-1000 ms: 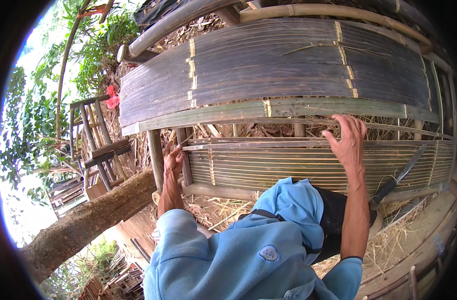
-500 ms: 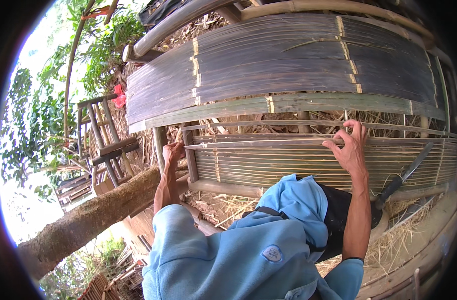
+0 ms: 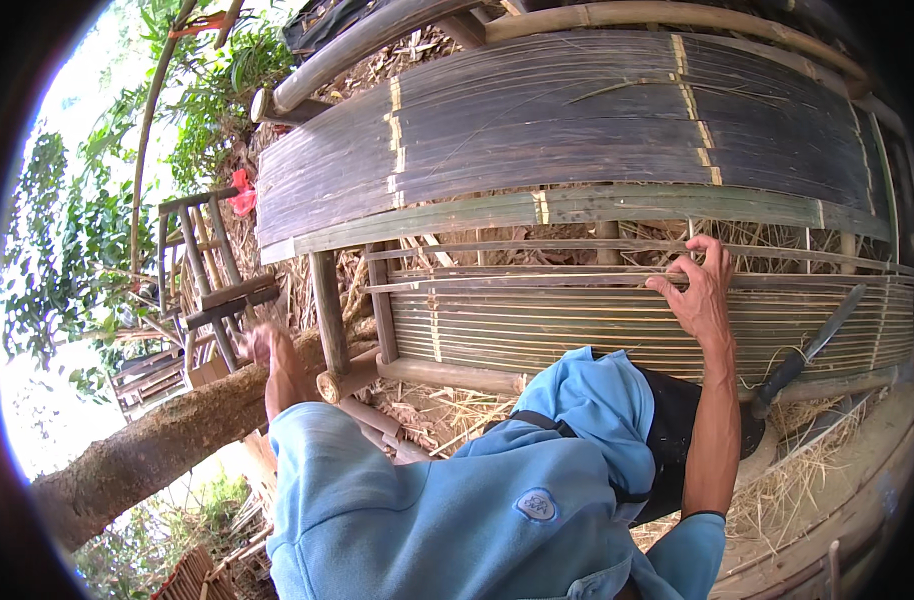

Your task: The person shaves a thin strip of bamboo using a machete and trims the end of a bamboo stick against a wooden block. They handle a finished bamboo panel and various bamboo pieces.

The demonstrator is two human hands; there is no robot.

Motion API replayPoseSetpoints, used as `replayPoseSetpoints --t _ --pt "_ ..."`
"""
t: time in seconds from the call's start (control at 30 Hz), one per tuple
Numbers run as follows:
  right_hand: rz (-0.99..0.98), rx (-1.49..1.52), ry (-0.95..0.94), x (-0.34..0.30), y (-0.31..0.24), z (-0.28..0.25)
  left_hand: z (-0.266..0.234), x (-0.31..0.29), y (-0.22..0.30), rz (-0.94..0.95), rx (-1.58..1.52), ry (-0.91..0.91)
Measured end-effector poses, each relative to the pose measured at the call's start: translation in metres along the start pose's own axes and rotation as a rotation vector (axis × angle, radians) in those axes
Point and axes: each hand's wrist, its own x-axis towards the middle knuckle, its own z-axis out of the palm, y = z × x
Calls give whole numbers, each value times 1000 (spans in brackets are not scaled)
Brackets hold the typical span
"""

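My right hand (image 3: 702, 290) pinches a long, thin bamboo strip (image 3: 537, 281) between bent fingers. The strip lies lengthwise over the slatted bamboo panel (image 3: 577, 325), near its far edge. Another slim slat (image 3: 537, 245) runs just beyond it, under my fingertips. Away from the panel's left end, my left hand (image 3: 264, 345) is in the air in front of a tree trunk, and motion smears its fingers. A knife (image 3: 812, 340) with a dark handle rests on the right part of the panel, beside my right forearm.
Beyond the panel lies a wide, dark bamboo surface (image 3: 537, 125) with a pale green border strip (image 3: 597, 205). At the left stand a wooden post (image 3: 328, 310), the thick trunk (image 3: 157, 420) and a bamboo chair (image 3: 212, 265). Straw (image 3: 777, 510) litters the right foreground.
My left hand has let go of the strip's left end and swung left, off the panel. The strip's left end has dropped closer to the slats. My right hand has barely moved.
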Motion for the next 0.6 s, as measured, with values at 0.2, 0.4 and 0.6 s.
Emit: replayPoseSetpoints --t 0.2,0.4,0.6 --pt "15 -65 47 5 4 -7 -17 -124 -5 507 -48 396" --pt "-11 -242 -28 15 14 -15 -29 -288 76 1331 -488 -123" --pt "-16 -254 47 23 23 -11 1 -328 93 1349 -546 -447"
